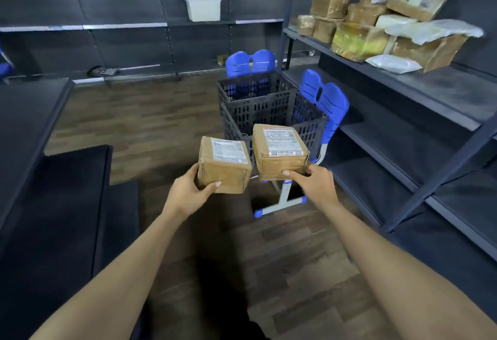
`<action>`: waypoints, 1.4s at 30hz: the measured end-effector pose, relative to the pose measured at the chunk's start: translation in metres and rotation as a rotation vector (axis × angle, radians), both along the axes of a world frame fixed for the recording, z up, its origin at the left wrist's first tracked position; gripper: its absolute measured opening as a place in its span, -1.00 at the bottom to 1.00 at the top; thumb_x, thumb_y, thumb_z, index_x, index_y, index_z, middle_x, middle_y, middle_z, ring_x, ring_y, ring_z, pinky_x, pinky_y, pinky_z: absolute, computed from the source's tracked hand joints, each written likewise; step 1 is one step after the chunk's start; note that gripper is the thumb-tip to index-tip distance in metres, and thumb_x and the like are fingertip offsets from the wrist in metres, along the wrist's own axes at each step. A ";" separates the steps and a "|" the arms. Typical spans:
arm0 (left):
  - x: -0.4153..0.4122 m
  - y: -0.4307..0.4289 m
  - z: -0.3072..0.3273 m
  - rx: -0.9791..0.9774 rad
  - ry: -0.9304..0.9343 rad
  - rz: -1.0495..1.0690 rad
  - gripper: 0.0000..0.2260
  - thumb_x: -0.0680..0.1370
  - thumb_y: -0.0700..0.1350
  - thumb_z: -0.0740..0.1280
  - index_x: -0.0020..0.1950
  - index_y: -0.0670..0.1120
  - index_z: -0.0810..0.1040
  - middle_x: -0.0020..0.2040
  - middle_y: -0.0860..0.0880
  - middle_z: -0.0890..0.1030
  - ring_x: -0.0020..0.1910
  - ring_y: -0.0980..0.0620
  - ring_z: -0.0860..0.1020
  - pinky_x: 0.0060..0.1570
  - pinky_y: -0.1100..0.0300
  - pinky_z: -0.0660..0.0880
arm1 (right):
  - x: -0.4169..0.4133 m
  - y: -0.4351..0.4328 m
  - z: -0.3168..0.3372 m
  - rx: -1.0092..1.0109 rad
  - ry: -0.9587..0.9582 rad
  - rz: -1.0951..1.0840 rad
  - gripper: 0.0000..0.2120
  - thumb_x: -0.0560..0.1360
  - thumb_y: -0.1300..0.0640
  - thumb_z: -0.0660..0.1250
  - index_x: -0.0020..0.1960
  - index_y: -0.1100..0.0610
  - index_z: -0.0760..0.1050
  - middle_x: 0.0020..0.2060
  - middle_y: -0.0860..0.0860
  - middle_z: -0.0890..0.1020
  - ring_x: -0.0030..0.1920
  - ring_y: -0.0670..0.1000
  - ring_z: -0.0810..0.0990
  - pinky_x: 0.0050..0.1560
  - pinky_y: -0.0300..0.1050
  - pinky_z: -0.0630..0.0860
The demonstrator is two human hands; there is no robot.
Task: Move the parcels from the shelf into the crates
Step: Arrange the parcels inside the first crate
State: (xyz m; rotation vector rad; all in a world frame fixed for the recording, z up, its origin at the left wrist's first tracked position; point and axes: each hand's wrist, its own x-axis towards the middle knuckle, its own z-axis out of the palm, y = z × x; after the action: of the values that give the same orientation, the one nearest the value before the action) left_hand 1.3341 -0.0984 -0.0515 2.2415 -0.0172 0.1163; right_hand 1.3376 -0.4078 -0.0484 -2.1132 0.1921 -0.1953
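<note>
Parcels are sitting one in each hand, just short of the near crate (269,113). Our left hand (188,191) is curling round the left parcel (224,167); our right hand (312,181) is gripping the right parcel (279,151), which is lying nearer that crate's rim, so we're probably dropping it first.

The left brown cardboard parcel (224,171) and the right brown cardboard parcel (279,155) are wrapped in glossy tape (281,166) and faced with white paper labels (228,151). Matt plastic is seen in the black latticed crates (269,113), dull metal in the dark grey shelf (443,89).
</note>
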 end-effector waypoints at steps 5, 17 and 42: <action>0.120 0.013 0.010 0.071 -0.019 -0.004 -0.35 0.40 0.18 0.42 0.42 0.00 0.36 0.12 0.05 0.63 0.12 0.03 0.57 0.10 0.12 0.51 | 0.111 0.012 0.002 -0.033 -0.015 -0.068 -0.42 0.26 -0.28 0.51 -0.39 0.17 0.32 -0.52 -0.07 0.36 -0.45 -0.09 0.29 -0.44 -0.18 0.23; 0.366 0.067 -0.002 0.045 -0.036 -0.093 -0.39 0.41 0.16 0.43 0.41 0.04 0.37 0.04 0.15 0.60 0.07 0.10 0.56 0.02 0.22 0.47 | 0.332 0.067 -0.012 -0.012 -0.005 -0.135 -0.54 0.31 -0.29 0.47 -0.16 0.11 0.58 -0.39 0.14 0.62 -0.45 -0.07 0.45 -0.39 -0.13 0.33; 0.864 0.077 -0.014 -0.009 0.069 -0.550 -0.45 0.39 0.12 0.46 0.35 0.07 0.43 0.02 0.18 0.61 -0.07 0.27 0.51 -0.05 0.35 0.39 | 0.696 0.129 -0.051 0.046 -0.007 -0.596 -0.57 0.35 -0.17 0.51 0.15 -0.02 0.62 -0.23 -0.17 0.69 -0.18 -0.18 0.65 -0.15 -0.18 0.59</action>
State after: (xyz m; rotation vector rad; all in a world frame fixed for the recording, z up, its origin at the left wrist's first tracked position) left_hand 2.1981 -0.0215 -0.0654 2.1500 -0.5873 -0.2574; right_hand 2.0336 -0.2788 -0.0991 -1.9571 0.8138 -0.5417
